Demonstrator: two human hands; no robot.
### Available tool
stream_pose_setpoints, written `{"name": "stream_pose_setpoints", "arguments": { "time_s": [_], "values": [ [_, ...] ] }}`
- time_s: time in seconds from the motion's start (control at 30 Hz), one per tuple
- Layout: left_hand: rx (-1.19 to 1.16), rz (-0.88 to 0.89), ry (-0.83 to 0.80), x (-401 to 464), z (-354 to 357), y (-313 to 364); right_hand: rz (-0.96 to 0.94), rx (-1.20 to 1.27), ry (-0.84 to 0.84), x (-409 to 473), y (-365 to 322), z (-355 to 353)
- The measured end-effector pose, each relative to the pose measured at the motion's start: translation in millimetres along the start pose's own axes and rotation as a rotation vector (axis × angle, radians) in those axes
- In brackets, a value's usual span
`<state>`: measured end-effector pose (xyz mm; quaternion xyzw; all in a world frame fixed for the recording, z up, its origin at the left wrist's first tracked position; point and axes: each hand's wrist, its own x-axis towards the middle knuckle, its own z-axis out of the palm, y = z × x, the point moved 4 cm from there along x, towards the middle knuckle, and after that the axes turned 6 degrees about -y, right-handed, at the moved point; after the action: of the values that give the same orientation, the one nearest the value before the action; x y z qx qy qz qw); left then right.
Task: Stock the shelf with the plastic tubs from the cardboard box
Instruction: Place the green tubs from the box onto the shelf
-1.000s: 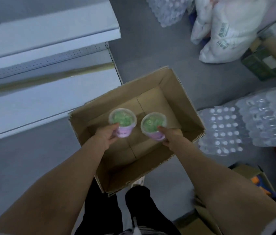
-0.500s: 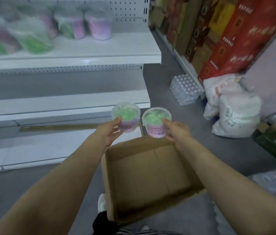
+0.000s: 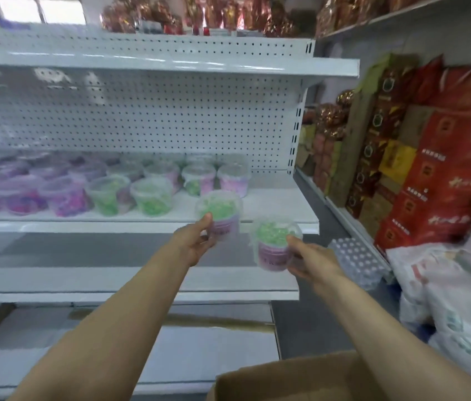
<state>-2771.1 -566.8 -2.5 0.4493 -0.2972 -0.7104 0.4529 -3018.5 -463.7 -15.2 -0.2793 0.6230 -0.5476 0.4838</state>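
My left hand grips a clear plastic tub with green contents and a purple label, held at the front edge of the white shelf. My right hand grips a second tub of the same kind, lower and to the right, just below that shelf's edge. Several tubs with green or purple contents stand in rows on the shelf, leaving bare shelf at its right end. The cardboard box shows at the bottom, below my arms.
A lower white shelf and a base shelf lie beneath. Red cartons are stacked at the right, with white sacks and a pack of water bottles on the grey floor.
My view has tilted up from the box to the shelf. Both hands have risen and moved forward with their tubs, the left one reaching the stocked shelf's front edge.
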Motion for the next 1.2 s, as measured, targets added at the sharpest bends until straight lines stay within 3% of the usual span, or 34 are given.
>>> {"name": "stream_pose_setpoints", "arguments": {
  "time_s": [0.47,0.67,0.83,0.93,1.03,1.1,1.2],
  "values": [
    [0.170,0.080,0.199,79.2,-20.9,51.1,-0.022,0.021,-0.012,45.3,-52.9,67.6],
    [0.572,0.149,0.396,93.4,-29.3,59.1,-0.010,0.011,0.016,64.5,-55.6,77.3],
    [0.622,0.459,0.501,86.8,-28.3,63.8,-0.003,-0.002,0.025,83.6,-57.2,83.5],
    [0.826,0.691,0.487,77.5,-22.4,70.7,0.004,-0.035,0.039,94.8,-60.0,89.0],
    [1.004,0.794,0.425,77.1,-16.5,73.1,-0.001,-0.118,0.064,106.3,-60.4,95.8],
    [1.100,0.845,0.388,79.4,-13.1,71.5,-0.060,-0.294,0.102,113.2,-59.8,98.6],
    [1.225,0.874,0.386,85.1,-11.6,69.8,-0.320,-0.622,0.165,113.0,-66.9,102.6]
  ]
}}
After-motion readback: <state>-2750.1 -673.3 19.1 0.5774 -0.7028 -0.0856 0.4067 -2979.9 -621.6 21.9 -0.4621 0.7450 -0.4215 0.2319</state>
